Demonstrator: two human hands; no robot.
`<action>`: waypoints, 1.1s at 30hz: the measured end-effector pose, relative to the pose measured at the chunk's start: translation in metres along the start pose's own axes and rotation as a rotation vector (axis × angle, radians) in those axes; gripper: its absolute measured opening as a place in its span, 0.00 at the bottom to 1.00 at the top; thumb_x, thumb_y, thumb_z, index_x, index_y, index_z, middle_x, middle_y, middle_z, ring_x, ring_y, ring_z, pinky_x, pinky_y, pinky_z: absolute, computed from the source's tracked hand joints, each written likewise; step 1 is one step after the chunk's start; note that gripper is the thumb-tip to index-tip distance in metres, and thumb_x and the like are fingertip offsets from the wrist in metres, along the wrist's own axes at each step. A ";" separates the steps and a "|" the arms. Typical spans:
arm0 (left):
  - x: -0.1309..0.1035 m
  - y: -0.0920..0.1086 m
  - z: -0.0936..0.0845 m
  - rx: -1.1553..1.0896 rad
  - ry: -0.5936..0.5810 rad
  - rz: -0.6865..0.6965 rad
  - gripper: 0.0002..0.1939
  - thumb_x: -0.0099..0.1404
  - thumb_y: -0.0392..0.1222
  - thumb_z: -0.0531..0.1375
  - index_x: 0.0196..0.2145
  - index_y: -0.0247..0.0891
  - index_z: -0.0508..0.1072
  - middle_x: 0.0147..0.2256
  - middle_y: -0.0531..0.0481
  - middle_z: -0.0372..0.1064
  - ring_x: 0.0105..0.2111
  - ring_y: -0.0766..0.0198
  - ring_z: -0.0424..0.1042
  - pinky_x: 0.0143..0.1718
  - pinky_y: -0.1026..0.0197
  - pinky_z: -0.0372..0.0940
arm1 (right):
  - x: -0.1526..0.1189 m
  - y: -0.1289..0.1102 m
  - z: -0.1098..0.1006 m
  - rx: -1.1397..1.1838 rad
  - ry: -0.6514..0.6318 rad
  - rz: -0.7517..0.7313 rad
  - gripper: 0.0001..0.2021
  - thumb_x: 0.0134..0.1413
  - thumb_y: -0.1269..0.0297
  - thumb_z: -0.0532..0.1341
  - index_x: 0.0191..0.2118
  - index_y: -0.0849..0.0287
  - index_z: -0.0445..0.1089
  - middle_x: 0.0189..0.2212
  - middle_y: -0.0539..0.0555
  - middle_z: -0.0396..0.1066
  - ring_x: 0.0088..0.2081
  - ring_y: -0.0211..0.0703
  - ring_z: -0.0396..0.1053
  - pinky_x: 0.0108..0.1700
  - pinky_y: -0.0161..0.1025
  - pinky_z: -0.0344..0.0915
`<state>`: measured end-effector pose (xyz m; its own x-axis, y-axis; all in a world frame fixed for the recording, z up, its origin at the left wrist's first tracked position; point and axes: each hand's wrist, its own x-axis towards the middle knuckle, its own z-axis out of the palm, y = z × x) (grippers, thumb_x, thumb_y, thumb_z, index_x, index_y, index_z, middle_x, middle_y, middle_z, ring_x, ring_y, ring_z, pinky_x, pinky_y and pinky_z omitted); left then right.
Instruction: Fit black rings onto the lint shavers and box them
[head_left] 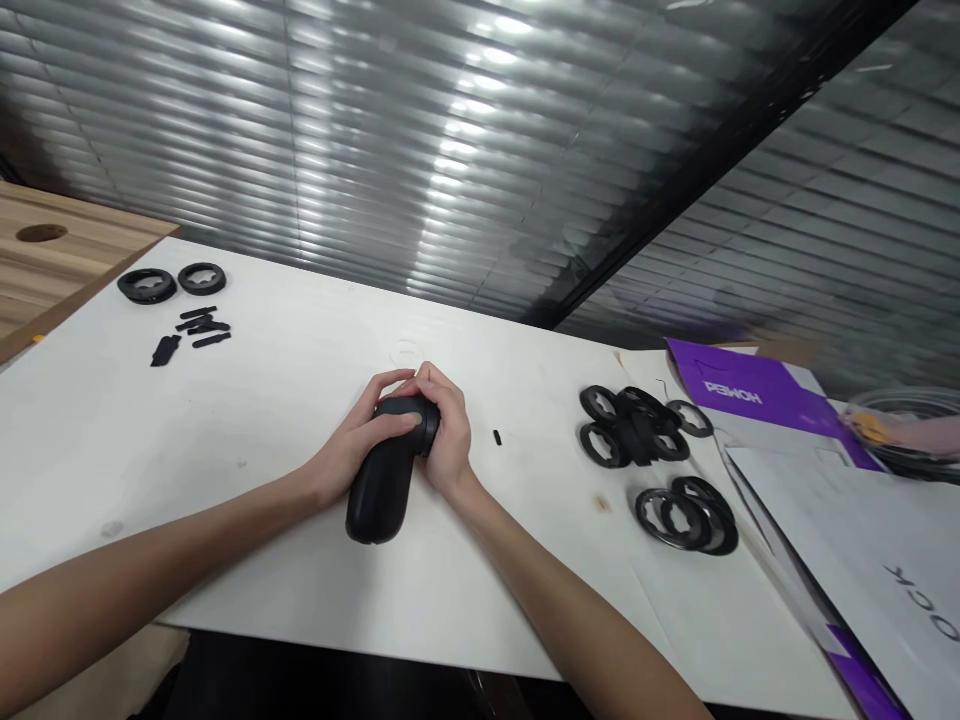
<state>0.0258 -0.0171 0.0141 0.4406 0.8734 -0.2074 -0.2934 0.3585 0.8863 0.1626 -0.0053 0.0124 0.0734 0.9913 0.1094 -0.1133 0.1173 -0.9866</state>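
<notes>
A black, rounded device (380,490) with a thick handle lies tilted over the middle of the white table (300,590). My left hand (356,440) is wrapped round its upper part from the left, with the thumb across the top. On the other side my right hand (448,430) grips the round end of the device, its fingers bent and close to the left fingertips. The hands hide much of that end. A small black piece (497,437) lies on the table just right of my right hand.
Black rings (202,279) and several flat black strips (211,340) lie at the far left. On the right are more black rings (600,445), a purple box (757,390), a white box (862,530) and cables (911,402). Metallic blinds (375,150) stand behind.
</notes>
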 end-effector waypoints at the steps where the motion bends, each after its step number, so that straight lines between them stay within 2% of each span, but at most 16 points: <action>1: 0.000 0.000 0.000 0.003 0.002 0.005 0.33 0.62 0.51 0.70 0.63 0.48 0.70 0.51 0.47 0.74 0.49 0.49 0.75 0.48 0.53 0.71 | 0.000 0.001 0.000 0.011 -0.001 0.008 0.16 0.58 0.55 0.59 0.22 0.52 0.60 0.23 0.52 0.64 0.31 0.47 0.64 0.37 0.46 0.65; 5: 0.004 -0.004 -0.002 0.016 -0.006 0.018 0.34 0.62 0.50 0.72 0.64 0.49 0.70 0.55 0.46 0.73 0.51 0.49 0.75 0.51 0.52 0.71 | 0.002 0.004 -0.003 0.057 -0.017 0.039 0.18 0.64 0.50 0.58 0.25 0.52 0.64 0.26 0.53 0.68 0.30 0.47 0.66 0.36 0.46 0.68; 8: 0.008 -0.008 -0.008 0.009 -0.018 0.043 0.36 0.63 0.52 0.73 0.66 0.50 0.70 0.58 0.45 0.73 0.49 0.51 0.76 0.50 0.52 0.72 | 0.004 0.004 -0.008 0.021 -0.049 -0.009 0.21 0.68 0.42 0.56 0.29 0.51 0.68 0.30 0.54 0.72 0.32 0.48 0.68 0.34 0.45 0.68; 11: 0.010 -0.007 -0.017 0.013 0.002 0.046 0.41 0.64 0.57 0.73 0.70 0.51 0.65 0.49 0.47 0.76 0.42 0.54 0.77 0.44 0.55 0.72 | 0.006 0.007 -0.016 -0.120 -0.048 -0.122 0.25 0.66 0.33 0.58 0.37 0.51 0.72 0.34 0.54 0.75 0.35 0.49 0.70 0.36 0.44 0.69; 14: 0.012 0.004 -0.027 0.114 0.033 0.098 0.50 0.61 0.58 0.76 0.74 0.50 0.60 0.40 0.51 0.76 0.35 0.56 0.77 0.39 0.57 0.70 | 0.008 0.013 -0.022 -0.154 -0.097 -0.099 0.31 0.63 0.25 0.58 0.41 0.51 0.71 0.26 0.50 0.71 0.28 0.45 0.69 0.31 0.42 0.65; 15: 0.013 0.008 -0.031 0.158 0.042 0.130 0.51 0.59 0.57 0.78 0.73 0.49 0.61 0.38 0.51 0.76 0.35 0.56 0.77 0.38 0.58 0.70 | 0.009 0.015 -0.023 -0.137 -0.133 -0.062 0.33 0.62 0.23 0.57 0.42 0.52 0.71 0.23 0.48 0.70 0.24 0.44 0.67 0.28 0.41 0.64; 17: 0.016 0.016 -0.036 0.233 0.055 0.198 0.46 0.56 0.57 0.79 0.66 0.44 0.68 0.37 0.50 0.77 0.35 0.56 0.77 0.39 0.58 0.70 | 0.010 0.017 -0.024 -0.093 -0.212 0.004 0.35 0.60 0.21 0.58 0.43 0.52 0.70 0.19 0.47 0.69 0.20 0.43 0.66 0.25 0.41 0.62; 20: 0.020 0.022 -0.043 0.309 0.061 0.258 0.32 0.56 0.58 0.78 0.51 0.39 0.77 0.37 0.48 0.78 0.38 0.55 0.76 0.39 0.58 0.69 | 0.011 0.017 -0.024 -0.037 -0.265 0.035 0.33 0.58 0.24 0.63 0.44 0.54 0.71 0.21 0.48 0.72 0.21 0.43 0.70 0.26 0.41 0.66; 22: 0.022 0.023 -0.046 0.337 0.061 0.253 0.29 0.57 0.58 0.78 0.48 0.39 0.78 0.38 0.47 0.79 0.40 0.54 0.77 0.40 0.58 0.69 | 0.012 0.015 -0.024 -0.013 -0.258 0.028 0.31 0.57 0.27 0.67 0.44 0.54 0.72 0.23 0.48 0.73 0.23 0.44 0.72 0.29 0.42 0.69; 28: 0.024 0.023 -0.049 0.366 0.084 0.285 0.34 0.60 0.60 0.77 0.57 0.40 0.81 0.49 0.44 0.80 0.51 0.48 0.77 0.52 0.55 0.70 | 0.015 0.014 -0.024 0.001 -0.233 0.014 0.26 0.59 0.35 0.69 0.45 0.54 0.74 0.27 0.49 0.73 0.27 0.44 0.74 0.34 0.44 0.72; 33: 0.023 0.023 -0.051 0.371 0.089 0.238 0.38 0.59 0.64 0.77 0.61 0.44 0.80 0.49 0.46 0.81 0.51 0.47 0.78 0.52 0.55 0.70 | 0.016 0.018 -0.025 -0.075 -0.183 -0.057 0.23 0.60 0.40 0.70 0.47 0.55 0.76 0.33 0.51 0.75 0.32 0.43 0.73 0.39 0.43 0.72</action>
<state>-0.0140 0.0286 0.0088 0.3181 0.9481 0.0000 -0.0468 0.0157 0.9988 0.1868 0.0113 -0.0062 -0.1040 0.9783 0.1792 -0.0400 0.1759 -0.9836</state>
